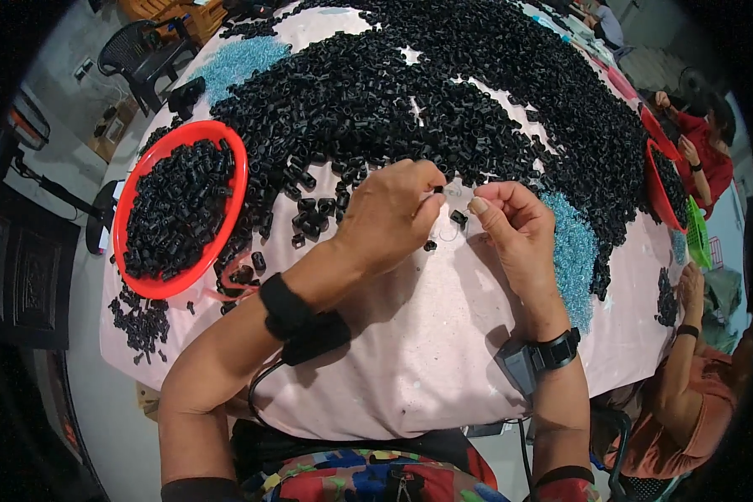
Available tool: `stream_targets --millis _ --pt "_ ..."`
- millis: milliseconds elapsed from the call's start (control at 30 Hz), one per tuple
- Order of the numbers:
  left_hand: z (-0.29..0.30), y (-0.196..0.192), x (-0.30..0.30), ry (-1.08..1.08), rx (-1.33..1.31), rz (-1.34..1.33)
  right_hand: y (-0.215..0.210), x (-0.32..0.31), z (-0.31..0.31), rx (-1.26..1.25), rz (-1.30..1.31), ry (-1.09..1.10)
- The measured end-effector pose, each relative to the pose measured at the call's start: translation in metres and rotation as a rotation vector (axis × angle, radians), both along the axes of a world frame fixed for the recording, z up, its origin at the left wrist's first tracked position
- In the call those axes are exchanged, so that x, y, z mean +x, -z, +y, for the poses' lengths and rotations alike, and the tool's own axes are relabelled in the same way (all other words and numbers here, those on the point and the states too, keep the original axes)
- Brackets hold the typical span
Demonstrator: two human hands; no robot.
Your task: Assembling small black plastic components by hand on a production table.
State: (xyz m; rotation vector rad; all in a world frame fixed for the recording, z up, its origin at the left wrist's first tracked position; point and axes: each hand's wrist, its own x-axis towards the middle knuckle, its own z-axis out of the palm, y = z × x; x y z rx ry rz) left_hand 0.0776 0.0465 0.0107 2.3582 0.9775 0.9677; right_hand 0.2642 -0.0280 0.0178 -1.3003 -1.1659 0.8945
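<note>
My left hand (391, 207) is closed in a pinch on a small black plastic part (438, 191), which shows at its fingertips. Just to the right, my right hand (520, 224) has thumb and forefinger pressed together; what they hold, if anything, is too small to make out. Between the two hands sits another black plastic piece (458, 218), and a smaller black one (430, 246) lies nearer to me on the pink cloth (410, 351). A broad heap of similar black pieces (351, 100) spreads beyond my hands.
A red basin (239, 197) full of black parts stands at the left, with tiny black pieces (140, 325) beside it. Light-blue clear bits lie in a pile (571, 251) at the right and another (243, 63) far left. Other people (686, 393) sit along the right side.
</note>
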Motion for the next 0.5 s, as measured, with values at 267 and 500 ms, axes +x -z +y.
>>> stream_targets --millis 267,500 --pt "-0.039 -0.021 -0.044 0.314 -0.866 -0.345 -0.007 -0.022 -0.016 0.142 0.024 -0.083" --pt "-0.054 0.008 -0.050 0.360 -1.005 -0.548 -0.001 -0.031 -0.021 0.115 -0.075 -0.188"
